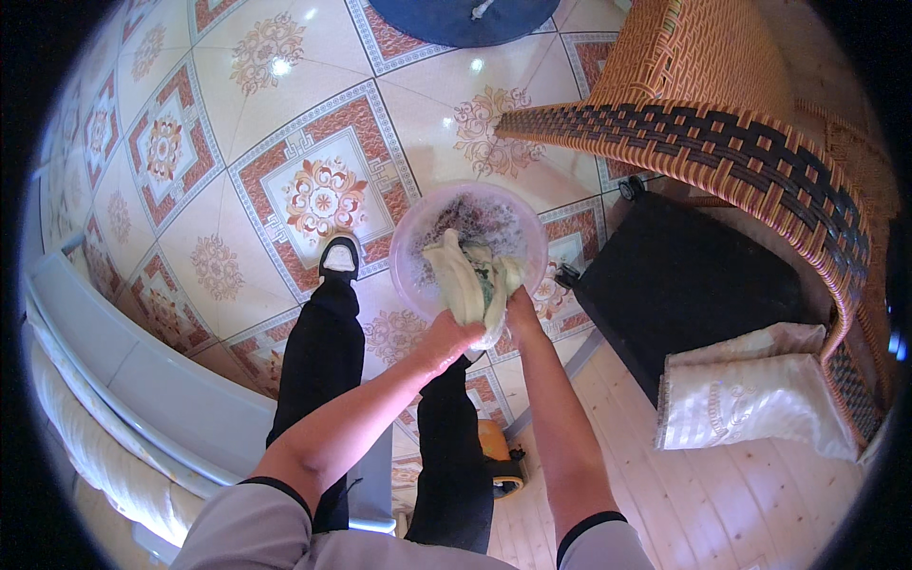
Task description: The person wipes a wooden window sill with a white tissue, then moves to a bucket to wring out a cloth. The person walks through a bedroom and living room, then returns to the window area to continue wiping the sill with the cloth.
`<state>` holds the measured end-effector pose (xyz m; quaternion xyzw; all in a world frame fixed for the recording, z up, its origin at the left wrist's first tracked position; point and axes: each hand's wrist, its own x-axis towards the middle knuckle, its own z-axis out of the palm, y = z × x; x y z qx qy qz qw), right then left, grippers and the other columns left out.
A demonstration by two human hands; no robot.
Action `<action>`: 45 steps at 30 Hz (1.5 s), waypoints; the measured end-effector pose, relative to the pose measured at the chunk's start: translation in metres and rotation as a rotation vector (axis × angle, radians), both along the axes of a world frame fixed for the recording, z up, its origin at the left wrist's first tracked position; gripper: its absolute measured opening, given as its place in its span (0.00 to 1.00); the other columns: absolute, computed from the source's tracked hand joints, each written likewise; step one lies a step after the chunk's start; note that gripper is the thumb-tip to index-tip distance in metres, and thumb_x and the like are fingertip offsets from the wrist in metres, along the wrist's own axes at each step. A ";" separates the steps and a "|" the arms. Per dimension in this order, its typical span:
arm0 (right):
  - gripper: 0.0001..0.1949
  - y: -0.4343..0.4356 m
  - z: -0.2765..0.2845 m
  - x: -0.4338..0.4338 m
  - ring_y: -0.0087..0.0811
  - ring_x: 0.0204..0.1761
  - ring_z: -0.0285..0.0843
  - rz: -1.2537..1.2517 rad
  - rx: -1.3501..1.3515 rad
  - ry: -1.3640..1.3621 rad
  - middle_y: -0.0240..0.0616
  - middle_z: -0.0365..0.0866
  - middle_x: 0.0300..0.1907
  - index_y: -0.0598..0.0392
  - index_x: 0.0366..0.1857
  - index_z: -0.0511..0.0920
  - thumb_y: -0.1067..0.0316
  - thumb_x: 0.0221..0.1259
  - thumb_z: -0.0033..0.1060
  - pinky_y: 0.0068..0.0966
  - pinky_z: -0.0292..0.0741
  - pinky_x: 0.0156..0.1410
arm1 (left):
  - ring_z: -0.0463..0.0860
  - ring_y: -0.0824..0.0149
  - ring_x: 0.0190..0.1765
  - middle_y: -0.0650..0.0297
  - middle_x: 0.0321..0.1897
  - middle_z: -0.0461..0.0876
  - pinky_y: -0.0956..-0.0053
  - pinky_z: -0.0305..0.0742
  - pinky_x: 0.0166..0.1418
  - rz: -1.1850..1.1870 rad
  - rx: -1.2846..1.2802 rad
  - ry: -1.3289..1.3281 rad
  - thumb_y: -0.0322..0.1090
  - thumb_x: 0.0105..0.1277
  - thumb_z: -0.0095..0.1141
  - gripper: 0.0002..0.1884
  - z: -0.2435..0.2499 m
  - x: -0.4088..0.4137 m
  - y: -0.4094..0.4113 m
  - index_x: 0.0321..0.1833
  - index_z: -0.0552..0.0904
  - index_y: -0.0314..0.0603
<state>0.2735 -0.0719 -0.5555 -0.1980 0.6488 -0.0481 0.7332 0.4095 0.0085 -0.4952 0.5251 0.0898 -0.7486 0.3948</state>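
A pink translucent plastic basin (399, 267) stands on the tiled floor in front of me, with foamy water (491, 206) in it. Darker cloth seems to lie under the suds, though the foam makes it hard to tell. Over the basin's near side hangs a wet, pale yellow cloth (459, 278) with a green printed patch. My left hand (459, 336) grips its lower left part. My right hand (521, 310) holds the same cloth on the right, its fingers mostly hidden by the folds. Some suds cling to my left wrist.
To the right stands a woven wicker chair (684, 121), with a black wheeled suitcase (691, 278) beside it and a shiny pale cushion (748, 399) nearby. A grey-white bed frame (142, 377) runs along the left. An orange object (493, 442) sits behind my right leg. A dark blue round base (463, 18) is ahead.
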 end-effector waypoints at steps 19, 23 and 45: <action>0.21 0.042 -0.062 -0.047 0.41 0.49 0.79 -0.647 0.235 -0.244 0.44 0.78 0.51 0.58 0.57 0.71 0.54 0.71 0.42 0.39 0.77 0.56 | 0.78 0.65 0.47 0.61 0.44 0.80 0.72 0.71 0.55 -0.025 -0.465 -0.228 0.24 0.55 0.56 0.19 0.027 0.003 -0.001 0.52 0.77 0.36; 0.22 0.043 -0.065 -0.048 0.40 0.54 0.74 -0.390 -0.052 0.081 0.43 0.78 0.46 0.59 0.58 0.70 0.54 0.68 0.48 0.35 0.70 0.63 | 0.77 0.71 0.44 0.64 0.42 0.80 0.74 0.71 0.50 0.225 -0.143 0.118 0.22 0.52 0.58 0.18 0.025 0.007 -0.001 0.48 0.79 0.34; 0.32 0.017 0.090 0.028 0.37 0.50 0.75 -0.015 -0.342 0.462 0.46 0.73 0.50 0.63 0.59 0.64 0.77 0.42 0.57 0.28 0.73 0.55 | 0.80 0.59 0.43 0.61 0.37 0.81 0.65 0.74 0.48 0.061 -0.143 -0.214 0.30 0.53 0.59 0.19 -0.008 -0.009 0.017 0.50 0.80 0.36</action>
